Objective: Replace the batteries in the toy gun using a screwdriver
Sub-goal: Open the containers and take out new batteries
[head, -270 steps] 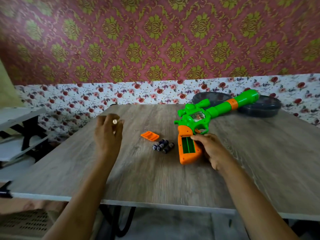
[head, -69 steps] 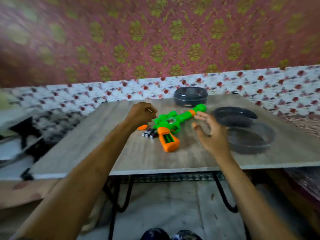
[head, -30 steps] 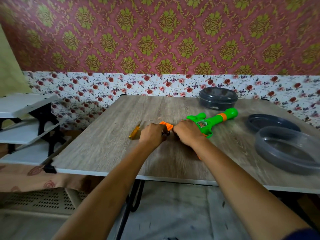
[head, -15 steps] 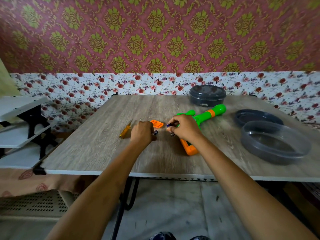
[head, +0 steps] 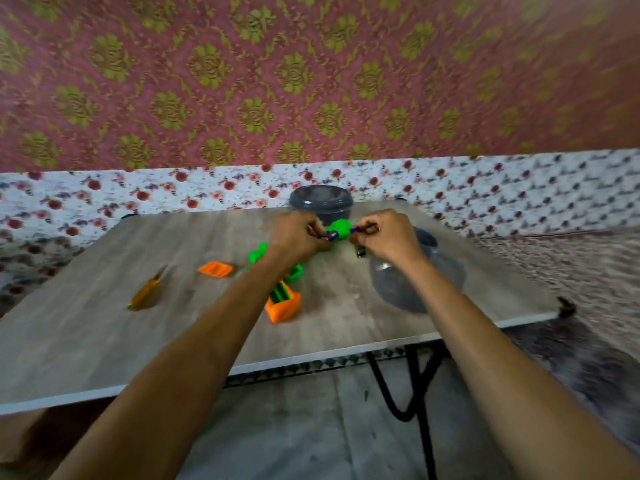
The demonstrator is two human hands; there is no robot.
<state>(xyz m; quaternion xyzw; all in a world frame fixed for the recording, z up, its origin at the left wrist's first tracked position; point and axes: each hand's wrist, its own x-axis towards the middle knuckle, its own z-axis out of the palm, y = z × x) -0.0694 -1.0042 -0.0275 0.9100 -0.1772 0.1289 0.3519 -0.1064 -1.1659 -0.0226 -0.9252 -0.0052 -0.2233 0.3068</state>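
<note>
The left hand (head: pixel 298 239) and right hand (head: pixel 384 237) each pinched a battery (head: pixel 331 235) above the toy gun (head: pixel 282 306); its open slot lay nearer the left hand.

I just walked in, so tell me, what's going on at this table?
A person is partway through a battery swap. The left hand and right hand pinch what look like small dark batteries above the table. The toy gun lies with its grip compartment open; the orange cover and screwdriver lie to its left.

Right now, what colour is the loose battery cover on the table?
The battery cover is orange. It shows best in the head view, between the screwdriver and toy gun.
</note>
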